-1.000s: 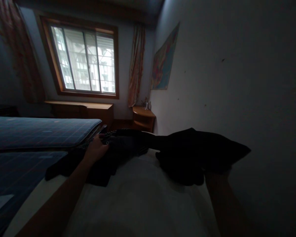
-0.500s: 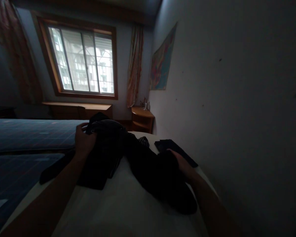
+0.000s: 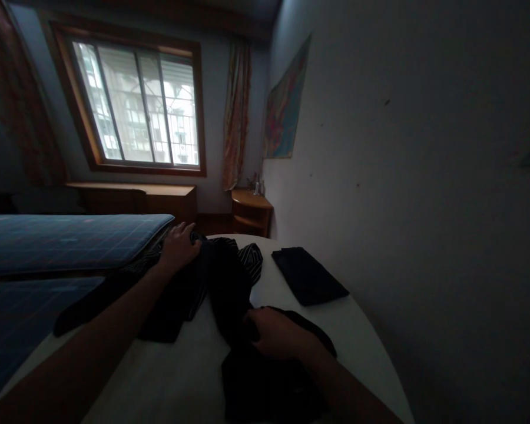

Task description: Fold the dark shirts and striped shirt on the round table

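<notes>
Dark clothes, some with thin white stripes, lie heaped on a round white table. My left hand rests on the far side of this heap, its fingers stretched out and a little apart. A black garment runs from the heap towards me and spreads over the near part of the table. My right hand is closed on its middle, with the fingertips partly hidden in the dark cloth. The garment's exact kind is too dark to make out.
A folded dark blue cloth lies at the table's right, near the white wall. Blue checked mattresses stand against the left side. Behind are a wooden desk, a corner shelf and a window.
My right hand has come left and nearer with the black garment, which now lies lower on the table. My left hand has let go of the raised dark cloth and moved right onto the heap.
</notes>
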`<move>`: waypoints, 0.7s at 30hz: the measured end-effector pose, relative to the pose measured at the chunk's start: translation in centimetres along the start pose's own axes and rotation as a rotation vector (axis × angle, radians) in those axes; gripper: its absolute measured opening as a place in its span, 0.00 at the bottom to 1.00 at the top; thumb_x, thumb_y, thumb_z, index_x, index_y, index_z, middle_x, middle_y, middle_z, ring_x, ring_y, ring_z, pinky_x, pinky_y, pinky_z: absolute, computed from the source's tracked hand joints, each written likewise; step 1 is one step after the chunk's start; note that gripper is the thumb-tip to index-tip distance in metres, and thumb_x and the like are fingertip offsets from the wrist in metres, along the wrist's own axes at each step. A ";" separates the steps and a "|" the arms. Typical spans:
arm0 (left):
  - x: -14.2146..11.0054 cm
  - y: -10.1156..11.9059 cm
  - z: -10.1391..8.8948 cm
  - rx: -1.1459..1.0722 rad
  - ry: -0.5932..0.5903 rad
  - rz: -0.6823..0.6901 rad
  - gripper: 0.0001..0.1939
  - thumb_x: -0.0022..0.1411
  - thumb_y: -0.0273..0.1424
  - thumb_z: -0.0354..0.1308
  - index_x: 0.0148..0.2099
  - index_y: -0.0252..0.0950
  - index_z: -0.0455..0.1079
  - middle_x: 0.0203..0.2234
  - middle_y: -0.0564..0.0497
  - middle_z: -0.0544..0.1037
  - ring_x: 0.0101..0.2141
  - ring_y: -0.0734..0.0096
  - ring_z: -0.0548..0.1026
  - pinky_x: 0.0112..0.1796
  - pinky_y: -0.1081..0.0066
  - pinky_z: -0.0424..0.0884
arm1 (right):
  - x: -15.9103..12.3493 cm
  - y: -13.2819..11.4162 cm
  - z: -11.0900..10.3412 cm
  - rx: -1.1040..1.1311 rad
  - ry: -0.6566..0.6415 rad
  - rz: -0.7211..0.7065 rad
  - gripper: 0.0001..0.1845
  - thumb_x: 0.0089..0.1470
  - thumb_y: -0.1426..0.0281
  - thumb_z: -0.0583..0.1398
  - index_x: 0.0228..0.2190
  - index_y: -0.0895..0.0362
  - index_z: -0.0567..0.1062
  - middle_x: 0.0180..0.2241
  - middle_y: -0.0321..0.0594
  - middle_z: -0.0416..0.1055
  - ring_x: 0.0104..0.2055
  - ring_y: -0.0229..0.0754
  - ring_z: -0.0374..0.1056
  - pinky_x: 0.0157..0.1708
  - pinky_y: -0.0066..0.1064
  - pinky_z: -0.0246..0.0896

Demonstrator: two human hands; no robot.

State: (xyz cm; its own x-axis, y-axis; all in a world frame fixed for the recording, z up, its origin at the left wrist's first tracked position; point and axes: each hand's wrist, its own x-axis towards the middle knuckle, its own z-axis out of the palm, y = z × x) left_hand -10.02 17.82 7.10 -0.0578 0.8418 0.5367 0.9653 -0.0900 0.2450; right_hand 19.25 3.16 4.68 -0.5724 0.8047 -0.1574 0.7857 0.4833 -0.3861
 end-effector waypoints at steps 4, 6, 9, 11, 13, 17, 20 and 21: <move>-0.3 4.6 1.9 -0.021 -0.228 0.325 0.35 0.61 0.44 0.58 0.67 0.40 0.59 0.62 0.44 0.67 0.61 0.50 0.63 0.61 0.55 0.55 | -1.2 -1.1 -0.3 -0.070 -0.184 -0.182 0.19 0.46 0.70 0.61 0.43 0.53 0.78 0.40 0.40 0.79 0.36 0.43 0.73 0.29 0.27 0.57; -1.1 6.5 3.3 -0.017 -0.310 0.362 0.41 0.52 0.47 0.66 0.66 0.44 0.62 0.60 0.43 0.69 0.59 0.44 0.66 0.60 0.51 0.54 | -1.6 -1.5 -0.7 -0.067 -0.298 -0.224 0.18 0.47 0.70 0.62 0.42 0.53 0.78 0.39 0.38 0.79 0.35 0.41 0.73 0.27 0.26 0.56; -2.4 8.4 5.3 0.012 -0.404 0.333 0.46 0.43 0.43 0.73 0.65 0.42 0.65 0.53 0.37 0.75 0.54 0.35 0.70 0.56 0.47 0.59 | -1.9 -1.7 -1.1 -0.048 -0.410 -0.244 0.16 0.48 0.69 0.64 0.42 0.53 0.79 0.39 0.36 0.79 0.34 0.39 0.73 0.27 0.24 0.56; -3.0 9.1 5.9 0.032 -0.430 0.284 0.37 0.49 0.38 0.69 0.61 0.40 0.69 0.47 0.37 0.78 0.50 0.36 0.73 0.51 0.47 0.63 | -1.9 -1.6 -1.2 -0.038 -0.426 -0.246 0.17 0.48 0.68 0.65 0.42 0.53 0.79 0.39 0.35 0.79 0.34 0.39 0.72 0.27 0.24 0.57; -3.1 9.4 5.9 0.041 -0.426 0.235 0.23 0.55 0.32 0.63 0.54 0.38 0.75 0.42 0.38 0.80 0.47 0.41 0.76 0.48 0.51 0.66 | -1.9 -1.5 -1.2 -0.041 -0.425 -0.246 0.17 0.48 0.68 0.65 0.43 0.52 0.79 0.39 0.35 0.78 0.35 0.39 0.72 0.27 0.24 0.57; -1.7 8.9 3.9 0.011 -0.315 0.144 0.15 0.61 0.29 0.55 0.49 0.37 0.74 0.45 0.39 0.79 0.47 0.53 0.77 0.46 0.62 0.68 | -1.9 -1.5 -1.3 -0.049 -0.438 -0.245 0.17 0.48 0.67 0.64 0.43 0.53 0.78 0.40 0.36 0.78 0.36 0.40 0.73 0.28 0.25 0.58; 0.3 7.1 1.4 0.002 -0.184 -0.009 0.19 0.62 0.34 0.53 0.55 0.39 0.69 0.49 0.40 0.77 0.47 0.52 0.77 0.44 0.61 0.69 | -2.0 -1.7 -1.4 -0.040 -0.429 -0.249 0.17 0.49 0.68 0.63 0.43 0.52 0.78 0.42 0.36 0.78 0.38 0.41 0.73 0.30 0.26 0.59; 0.9 6.2 0.5 0.003 -0.146 -0.079 0.19 0.63 0.37 0.52 0.55 0.38 0.69 0.48 0.39 0.78 0.46 0.49 0.77 0.43 0.59 0.70 | -2.1 -1.7 -1.5 -0.038 -0.422 -0.252 0.17 0.49 0.68 0.63 0.43 0.52 0.78 0.43 0.36 0.78 0.39 0.41 0.73 0.31 0.26 0.59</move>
State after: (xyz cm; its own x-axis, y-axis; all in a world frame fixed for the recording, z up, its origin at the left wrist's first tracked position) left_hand -3.93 18.30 8.66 -0.0960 0.9145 0.3929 0.9601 -0.0190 0.2789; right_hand 19.46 1.20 7.01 -0.7847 0.4549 -0.4210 0.6140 0.6634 -0.4276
